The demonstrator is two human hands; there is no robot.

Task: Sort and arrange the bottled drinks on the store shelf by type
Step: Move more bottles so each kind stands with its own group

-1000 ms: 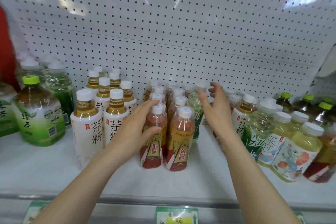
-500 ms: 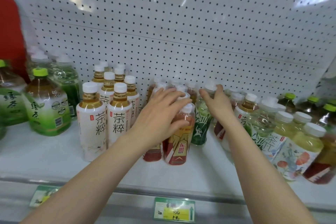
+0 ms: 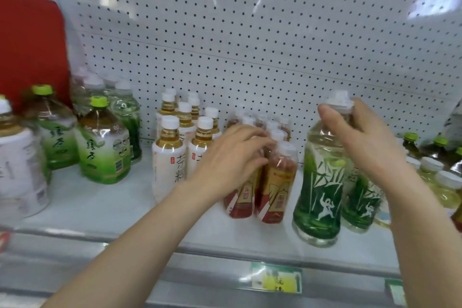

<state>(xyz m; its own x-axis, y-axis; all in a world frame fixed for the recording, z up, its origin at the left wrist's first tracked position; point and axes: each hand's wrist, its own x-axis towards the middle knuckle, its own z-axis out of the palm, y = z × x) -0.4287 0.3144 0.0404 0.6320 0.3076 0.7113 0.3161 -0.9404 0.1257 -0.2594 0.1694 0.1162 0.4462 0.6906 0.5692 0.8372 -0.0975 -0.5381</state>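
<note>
Up and forward comes the clear plastic bottle with the green bamboo-print label (image 3: 320,182), which half a second ago sat back in the row beside the red-and-gold labelled tea bottles (image 3: 272,182); now it's out at the front lip of the white shelf (image 3: 105,205), tilted slightly, just right of that red-and-gold group. Right hand (image 3: 362,137) has it by the neck, fingers (image 3: 332,117) wrapped under the white cap, a firm closed hold. Left hand (image 3: 232,157) lies over the tops of the red-and-gold bottles, fingers spread and curled loosely over the caps, steadying the group rather than gripping one of them, as far as I can judge. So the step in hand looks like pulling a stray out of the wrong line. A second bamboo-print bottle (image 3: 362,205) stands immediately right of the held one, a little further back, and that reads as the home group. Next move, I'd say: carry the held bottle right, set it down upright beside its twin, and mind the neighbours, because the pale yellow bottles with white caps (image 3: 440,182) crowd close there. To the left of the red-and-gold group, the white-labelled amber tea bottles (image 3: 170,157) already stand in tidy rows.
</note>
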